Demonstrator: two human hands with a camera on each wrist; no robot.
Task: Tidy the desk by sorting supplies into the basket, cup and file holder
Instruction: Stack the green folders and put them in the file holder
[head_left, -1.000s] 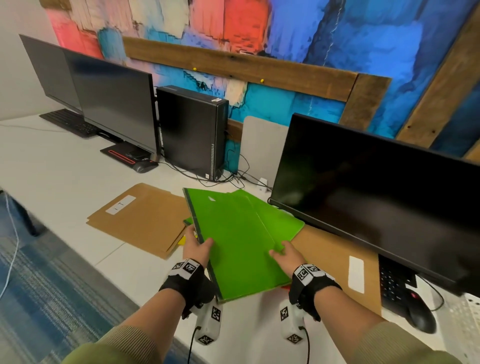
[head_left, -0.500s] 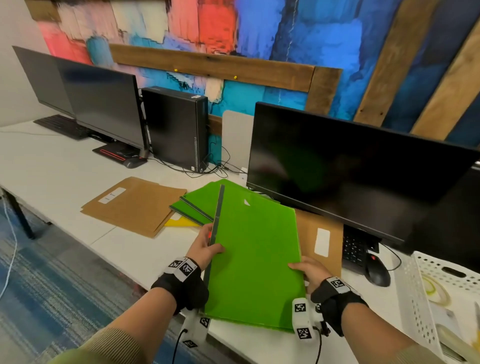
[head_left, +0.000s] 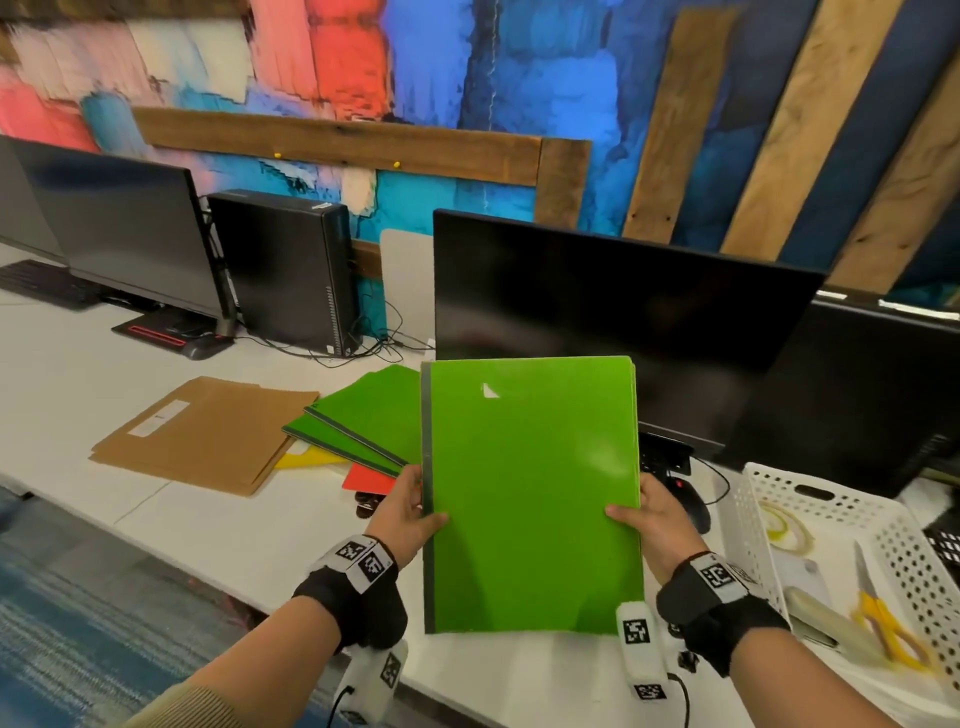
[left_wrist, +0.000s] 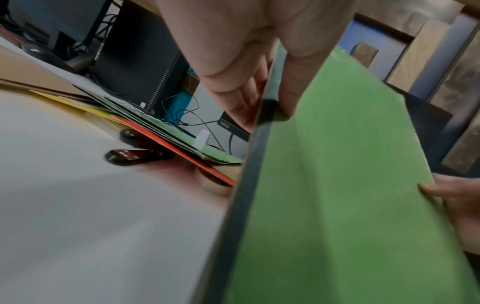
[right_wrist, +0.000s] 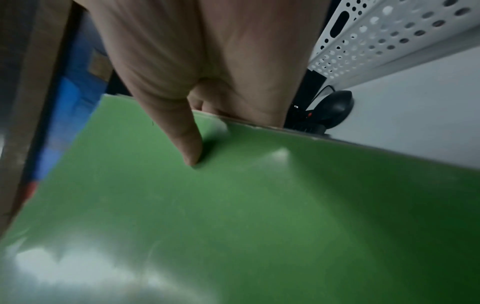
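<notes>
A green folder (head_left: 530, 493) with a dark spine is held up off the desk in front of the monitor, tilted towards me. My left hand (head_left: 410, 512) pinches its spine edge, thumb on the front (left_wrist: 288, 96). My right hand (head_left: 647, 519) grips the opposite edge, thumb pressed on the cover (right_wrist: 189, 148). More green folders (head_left: 374, 415) lie fanned on the desk over a red sheet (head_left: 369, 478) and a yellow one (head_left: 306, 458). Brown folders (head_left: 202, 431) lie further left. A white perforated basket (head_left: 748, 525) stands at the right.
The basket holds yellow scissors (head_left: 888, 623), a tape roll (head_left: 784, 527) and other supplies. A black monitor (head_left: 613, 322) stands right behind the folder, with a mouse (head_left: 693, 504) and keyboard under it. A small dark object (left_wrist: 135, 157) lies under the red sheet. A computer tower (head_left: 285, 270) stands at the back.
Both hands have lifted the green folder off the pile and carried it to the right, raising it more upright. The view has swung right, and the basket has come into sight.
</notes>
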